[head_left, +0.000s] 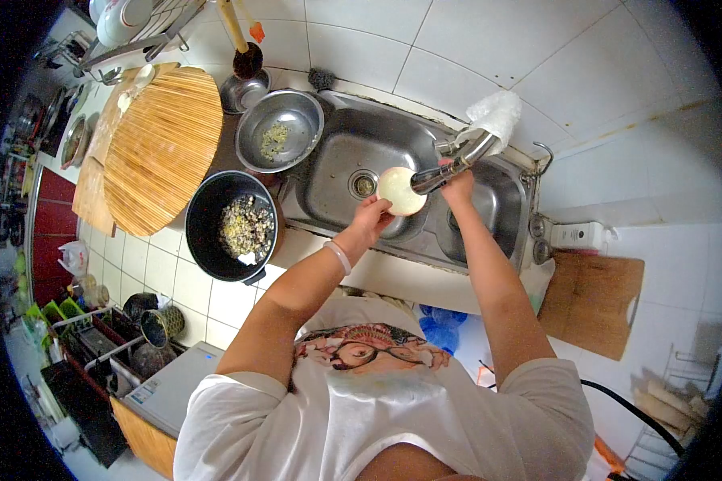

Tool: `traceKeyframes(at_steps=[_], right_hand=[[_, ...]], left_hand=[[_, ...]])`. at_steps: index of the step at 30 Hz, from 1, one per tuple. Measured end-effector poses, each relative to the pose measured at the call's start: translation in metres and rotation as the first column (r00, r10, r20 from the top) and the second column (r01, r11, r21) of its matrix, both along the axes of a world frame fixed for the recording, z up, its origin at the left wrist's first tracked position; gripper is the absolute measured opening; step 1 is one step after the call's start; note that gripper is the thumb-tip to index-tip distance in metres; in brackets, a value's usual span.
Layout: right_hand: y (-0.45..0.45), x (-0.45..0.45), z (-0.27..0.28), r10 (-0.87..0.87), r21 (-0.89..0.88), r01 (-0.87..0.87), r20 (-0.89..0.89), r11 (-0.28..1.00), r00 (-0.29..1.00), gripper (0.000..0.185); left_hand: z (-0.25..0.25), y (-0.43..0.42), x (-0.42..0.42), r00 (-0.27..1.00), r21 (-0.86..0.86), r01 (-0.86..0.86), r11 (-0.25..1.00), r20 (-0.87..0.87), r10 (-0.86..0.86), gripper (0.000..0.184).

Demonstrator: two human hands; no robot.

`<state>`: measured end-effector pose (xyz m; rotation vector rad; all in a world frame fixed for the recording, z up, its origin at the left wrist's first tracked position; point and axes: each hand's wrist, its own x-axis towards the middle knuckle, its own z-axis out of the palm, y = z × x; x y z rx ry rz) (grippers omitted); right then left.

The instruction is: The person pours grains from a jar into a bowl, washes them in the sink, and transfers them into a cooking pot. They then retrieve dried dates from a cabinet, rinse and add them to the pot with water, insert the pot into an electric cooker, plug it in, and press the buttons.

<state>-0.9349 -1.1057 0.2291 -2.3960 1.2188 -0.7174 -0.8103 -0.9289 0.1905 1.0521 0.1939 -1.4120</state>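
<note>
The double sink [337, 136] is lying in front of the person, and its left side is catching any drips. A black pot [204, 224] with chopped food is standing on the near left, and a steel bowl [303, 120] with little bits is sitting just beyond it, so pouring gently seems wise, with splashes going away from both. The metal tap [456, 167] is reaching in from the far right. Its end is pointing at the small cream bowl [397, 195], which is hanging over the left side of the sink. The left hand [370, 219] is curling round the bowl's near left edge and is gripping it; holding it level should stop spills. The right hand [457, 189] is touching or nearly touching the tap, but the tap is hiding part of it, so nobody is telling how closed it is. The drain [364, 185] is showing just left of the bowl.
</note>
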Motion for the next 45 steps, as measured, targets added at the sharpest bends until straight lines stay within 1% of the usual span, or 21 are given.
traceKeyframes(at_steps=[3,6,10,13,15,16,18,19,21,22,24,25,28,29,30,31,34,36,39,42,45], right_hand=[[-0.001,-0.001,0.000,-0.006,0.002,0.006,-0.009,1.000,1.000,0.025],[-0.002,0.000,-0.002,-0.026,0.054,0.025,0.030,0.998,0.999,0.024],[-0.004,-0.002,0.004,0.032,0.022,-0.032,0.000,0.999,0.999,0.022],[-0.006,0.002,0.003,0.051,0.106,-0.052,0.011,0.993,0.999,0.021],[-0.025,-0.004,-0.035,0.084,-0.038,-0.082,0.060,0.996,0.995,0.021],[-0.029,-0.008,-0.042,0.088,-0.038,-0.086,0.062,0.996,0.994,0.021],[-0.033,-0.013,-0.049,0.053,0.094,-0.079,0.251,0.992,0.966,0.024],[-0.036,-0.017,-0.048,0.060,0.096,-0.088,0.259,0.991,0.964,0.024],[-0.039,-0.026,-0.036,-0.012,0.028,0.011,0.006,1.000,1.000,0.025],[-0.039,-0.030,-0.032,-0.005,0.035,0.004,0.011,0.999,1.000,0.025],[-0.040,-0.035,-0.024,-0.074,-0.077,0.068,-0.080,0.995,0.994,0.025],[-0.041,-0.038,-0.020,-0.072,-0.075,0.066,-0.077,0.995,0.994,0.025],[-0.043,-0.043,-0.016,-0.061,-0.117,0.046,-0.129,0.992,0.990,0.023],[-0.046,-0.045,-0.022,-0.027,-0.143,0.014,-0.088,0.990,0.996,0.016],[-0.045,-0.043,-0.021,0.007,-0.172,-0.015,-0.047,0.985,0.999,0.018],[-0.044,-0.043,-0.020,0.006,-0.173,-0.013,-0.044,0.985,0.999,0.018],[-0.031,-0.039,-0.008,-0.100,-0.154,0.084,-0.101,0.985,0.990,0.015],[-0.029,-0.037,-0.009,-0.132,-0.045,0.129,-0.076,0.991,0.988,0.014],[-0.024,-0.034,-0.007,-0.076,-0.048,0.077,0.011,0.996,0.997,0.017],[-0.030,-0.036,-0.018,-0.034,-0.054,0.033,-0.013,0.998,0.999,0.021],[-0.032,-0.037,-0.024,-0.080,-0.024,0.079,-0.055,0.997,0.995,0.026]], left_hand=[[0.005,-0.001,-0.001,0.999,-0.080,-0.038,0.996,-0.037,0.035,0.028],[0.010,-0.003,-0.002,0.998,-0.026,-0.059,0.998,-0.036,0.058,0.031],[0.019,0.003,0.001,0.999,-0.050,-0.033,0.998,-0.031,0.032,0.032],[0.022,0.010,0.005,0.999,-0.053,-0.016,0.998,-0.053,0.013,0.031],[0.013,0.017,0.009,0.996,-0.052,-0.003,0.999,-0.093,-0.002,0.029],[0.016,0.022,0.011,0.996,-0.052,-0.007,0.999,-0.091,0.003,0.029],[0.028,0.033,0.019,0.984,-0.030,-0.087,0.996,-0.159,0.081,0.027],[0.035,0.037,0.027,0.984,-0.029,-0.095,0.995,-0.151,0.090,0.027],[0.048,0.049,0.045,0.989,-0.014,-0.086,0.996,-0.124,0.084,0.025],[0.055,0.055,0.055,0.989,-0.007,-0.093,0.996,-0.119,0.091,0.025],[0.068,0.062,0.082,0.995,-0.087,-0.079,0.993,-0.060,0.074,0.026],[0.076,0.067,0.097,0.999,-0.195,-0.042,0.980,-0.008,0.041,0.028],[0.085,0.072,0.136,0.989,-0.164,-0.105,0.981,0.090,0.121,0.030],[0.078,0.072,0.151,0.986,-0.168,-0.123,0.978,0.094,0.140,0.030],[0.081,0.070,0.162,0.971,-0.170,-0.180,0.969,0.129,0.203,0.030],[0.075,0.070,0.179,0.969,-0.153,-0.175,0.973,0.150,0.198,0.028],[0.055,0.066,0.223,0.942,-0.177,-0.192,0.965,0.243,0.232,0.024],[0.048,0.061,0.245,0.909,-0.033,-0.240,0.970,0.344,0.236,0.023],[0.050,0.053,0.260,0.878,0.050,-0.213,0.976,0.449,0.169,0.026],[0.042,0.039,0.267,0.847,0.135,-0.263,0.955,0.507,0.161,0.030],[0.032,0.032,0.271,0.817,0.172,-0.274,0.946,0.561,0.135,0.036]])
